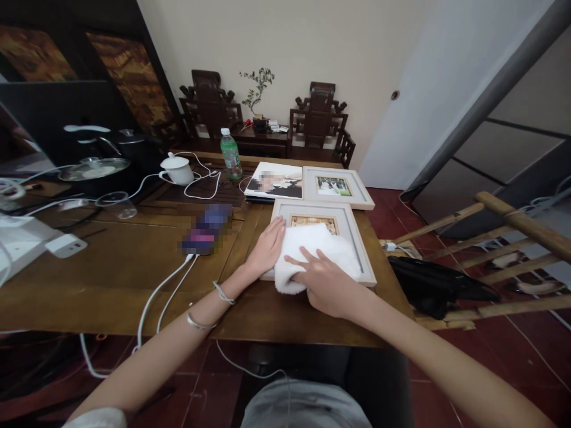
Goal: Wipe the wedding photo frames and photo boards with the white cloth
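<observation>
A light-coloured picture frame [366, 261] lies flat near the table's front edge, a small picture in its middle partly covered by a folded white cloth [328, 241]. My right hand [328, 282] presses this cloth against the frame's lower part, some fingers spread on top and others tucked at its fold. Along the frame's left edge rests my left hand [266, 245], flat with fingers stretched out, touching the cloth's side. Just behind lies a second light frame [361, 187] with a small outdoor photo. Left of that is a stack topped by a larger photo print [285, 178].
A phone [206, 230] with white cables lies left of my hands. Farther left are a clear plastic cup [116, 205], a lidded white cup [177, 171], a pot [93, 172] and a green-labelled bottle [231, 156]. A bamboo rack [526, 226] stands beyond the table's right edge.
</observation>
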Available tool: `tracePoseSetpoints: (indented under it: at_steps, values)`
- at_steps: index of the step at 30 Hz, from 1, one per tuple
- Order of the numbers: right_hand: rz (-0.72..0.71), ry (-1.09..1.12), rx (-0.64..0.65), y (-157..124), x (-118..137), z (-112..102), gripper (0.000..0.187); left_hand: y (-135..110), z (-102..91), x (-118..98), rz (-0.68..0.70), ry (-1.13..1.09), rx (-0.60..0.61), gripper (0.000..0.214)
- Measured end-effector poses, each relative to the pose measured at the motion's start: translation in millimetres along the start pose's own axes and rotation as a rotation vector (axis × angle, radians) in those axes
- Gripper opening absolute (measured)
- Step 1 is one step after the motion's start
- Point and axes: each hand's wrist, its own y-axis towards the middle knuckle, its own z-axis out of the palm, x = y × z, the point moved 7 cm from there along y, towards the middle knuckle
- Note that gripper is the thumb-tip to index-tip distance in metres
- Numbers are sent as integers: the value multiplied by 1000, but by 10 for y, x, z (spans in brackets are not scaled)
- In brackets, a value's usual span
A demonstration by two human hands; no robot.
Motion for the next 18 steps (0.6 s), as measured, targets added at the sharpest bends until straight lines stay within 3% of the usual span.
tracePoseSetpoints:
  at_steps: [4,8,11,15,18]
  values:
    - [112,-107,-49,390,-226,89,45,-15,-40,8,-56,-72,-33,50]
    - [135,-248,-215,745,-487,13,37,-20,-6,34,-29,-54,-2,50]
    - [161,-311,-267,955,-718,-35,34,-19,19,64,6,12,26,49]
    - [246,-357,-276,1063,-1036,-83,33,-26,70,87,65,85,89,46]
    - [297,-377,-264,951,-1245,-112,37,-36,80,101,83,91,81,41]
